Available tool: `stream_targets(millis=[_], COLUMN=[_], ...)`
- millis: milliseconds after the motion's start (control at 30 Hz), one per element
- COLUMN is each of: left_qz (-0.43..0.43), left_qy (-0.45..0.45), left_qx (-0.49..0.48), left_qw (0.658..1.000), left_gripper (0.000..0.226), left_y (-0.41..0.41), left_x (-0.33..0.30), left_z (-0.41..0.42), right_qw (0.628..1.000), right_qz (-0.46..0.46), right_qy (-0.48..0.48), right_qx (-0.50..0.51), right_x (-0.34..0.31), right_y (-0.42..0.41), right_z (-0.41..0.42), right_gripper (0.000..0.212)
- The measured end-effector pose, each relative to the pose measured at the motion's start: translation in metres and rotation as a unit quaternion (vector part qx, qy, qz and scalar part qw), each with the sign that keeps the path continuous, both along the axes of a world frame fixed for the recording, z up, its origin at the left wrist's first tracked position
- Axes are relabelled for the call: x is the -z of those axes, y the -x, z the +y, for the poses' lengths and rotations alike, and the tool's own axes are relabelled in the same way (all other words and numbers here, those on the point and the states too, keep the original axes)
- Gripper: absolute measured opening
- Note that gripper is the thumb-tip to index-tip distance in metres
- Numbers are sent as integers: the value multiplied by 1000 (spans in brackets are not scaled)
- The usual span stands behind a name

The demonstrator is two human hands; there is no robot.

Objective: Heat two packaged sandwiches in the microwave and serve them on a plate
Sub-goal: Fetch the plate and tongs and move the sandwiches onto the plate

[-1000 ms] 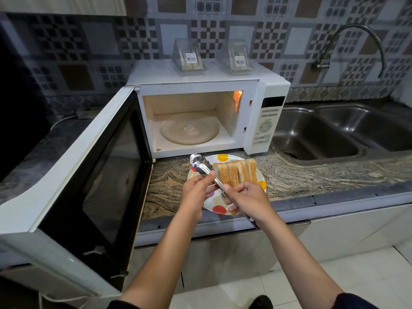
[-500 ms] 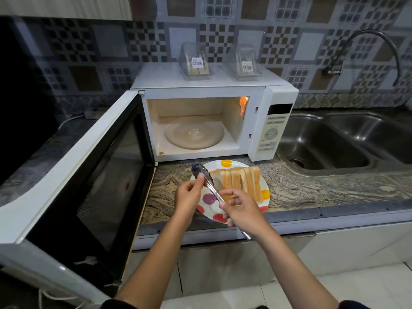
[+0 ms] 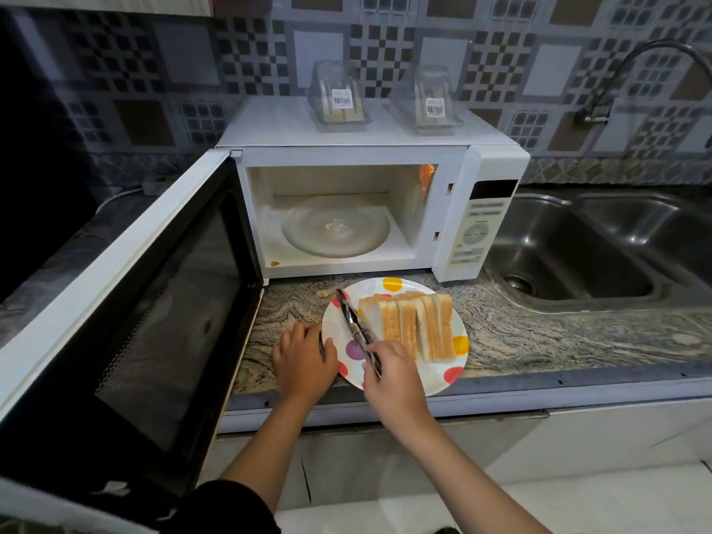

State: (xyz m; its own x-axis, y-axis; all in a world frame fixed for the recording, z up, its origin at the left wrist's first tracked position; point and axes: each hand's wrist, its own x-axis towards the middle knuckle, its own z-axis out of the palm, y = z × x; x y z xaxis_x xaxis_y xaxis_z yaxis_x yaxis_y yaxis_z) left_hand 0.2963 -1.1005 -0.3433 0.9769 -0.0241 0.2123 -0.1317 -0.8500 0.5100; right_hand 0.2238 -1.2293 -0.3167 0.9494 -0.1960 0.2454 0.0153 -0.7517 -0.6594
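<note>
**A:** Where are your hands?

**B:** Your right hand [image 3: 393, 375] pinches the metal tongs [image 3: 356, 329] at their near end. The tongs lie closed across the left part of the dotted plate [image 3: 452, 373]. Your left hand [image 3: 304, 362] rests on the surface [image 3: 539, 333], fingers loosely bent, touching the plate's left rim. It holds nothing.

**A:** And the sandwiches?

**B:** The sandwiches [image 3: 410, 323] stand on edge in a row on the plate, just right of the tongs. The plate sits near the front edge of the surface, right in front of the microwave [image 3: 481, 225].

**A:** What about the microwave?

**B:** Its door [image 3: 127, 302] hangs wide open to the left. On top stand 2 clear packs [image 3: 339, 98]. The sink [image 3: 578, 256] is at the right.
</note>
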Motion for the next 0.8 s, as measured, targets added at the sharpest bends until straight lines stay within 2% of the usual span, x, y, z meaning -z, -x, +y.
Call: stream_targets(millis=[100,300,367,433,533,633,800], left_qz=[-6,-26,-22,-16,-18,-21,-27], left_qy=[-3,-3,-7,-12,-10,-7,-7], left_qx=[1,5,4,4,2,-4,-1], left_qw=[1000,1000,1000,1000,1000,1000,1000], left_gripper=[33,40,40,41,41,41,40], left_y=[1,0,-1,-1,-2,-3,-4], left_x=[1,4,5,6,6,6,10], left_z=[0,1,2,2,1,2,1], right_qw=[999,985,979,974,969,963,950], right_qz=[-32,-157,-191,-213,-239,-266,-305], right_qy=[42,72,74,73,61,44,-15], right_qx=[-11,0,-2,-18,-25,-13,71], right_x=[13,22,21,21,20,16,6], right_y=[-5,-11,-11,-9,-5,2,10], right_z=[5,8,6,2,-7,-20,-51], right_gripper=[21,6,19,18,7,10,18])
